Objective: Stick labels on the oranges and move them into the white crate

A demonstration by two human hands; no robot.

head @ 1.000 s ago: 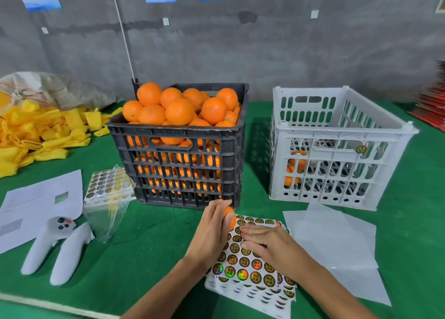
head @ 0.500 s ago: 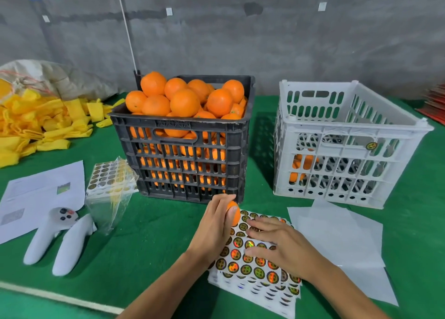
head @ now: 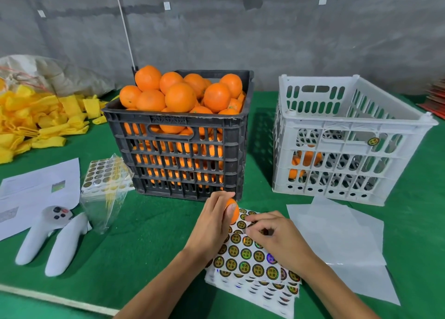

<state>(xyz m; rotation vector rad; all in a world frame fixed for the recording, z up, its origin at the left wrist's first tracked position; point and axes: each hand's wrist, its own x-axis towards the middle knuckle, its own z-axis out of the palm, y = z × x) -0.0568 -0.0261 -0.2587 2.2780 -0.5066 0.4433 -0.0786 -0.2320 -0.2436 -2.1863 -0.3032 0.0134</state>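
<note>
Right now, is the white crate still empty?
No, a few oranges already show through the slots of the white crate, low on its left side.

Black crate [head: 178, 135] left of white crate [head: 346, 138]; label sheets [head: 252, 265] before both.

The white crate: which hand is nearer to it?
Right. The right hand works on the label sheet, below the white crate. The left hand, holding an orange, is further left.
</note>
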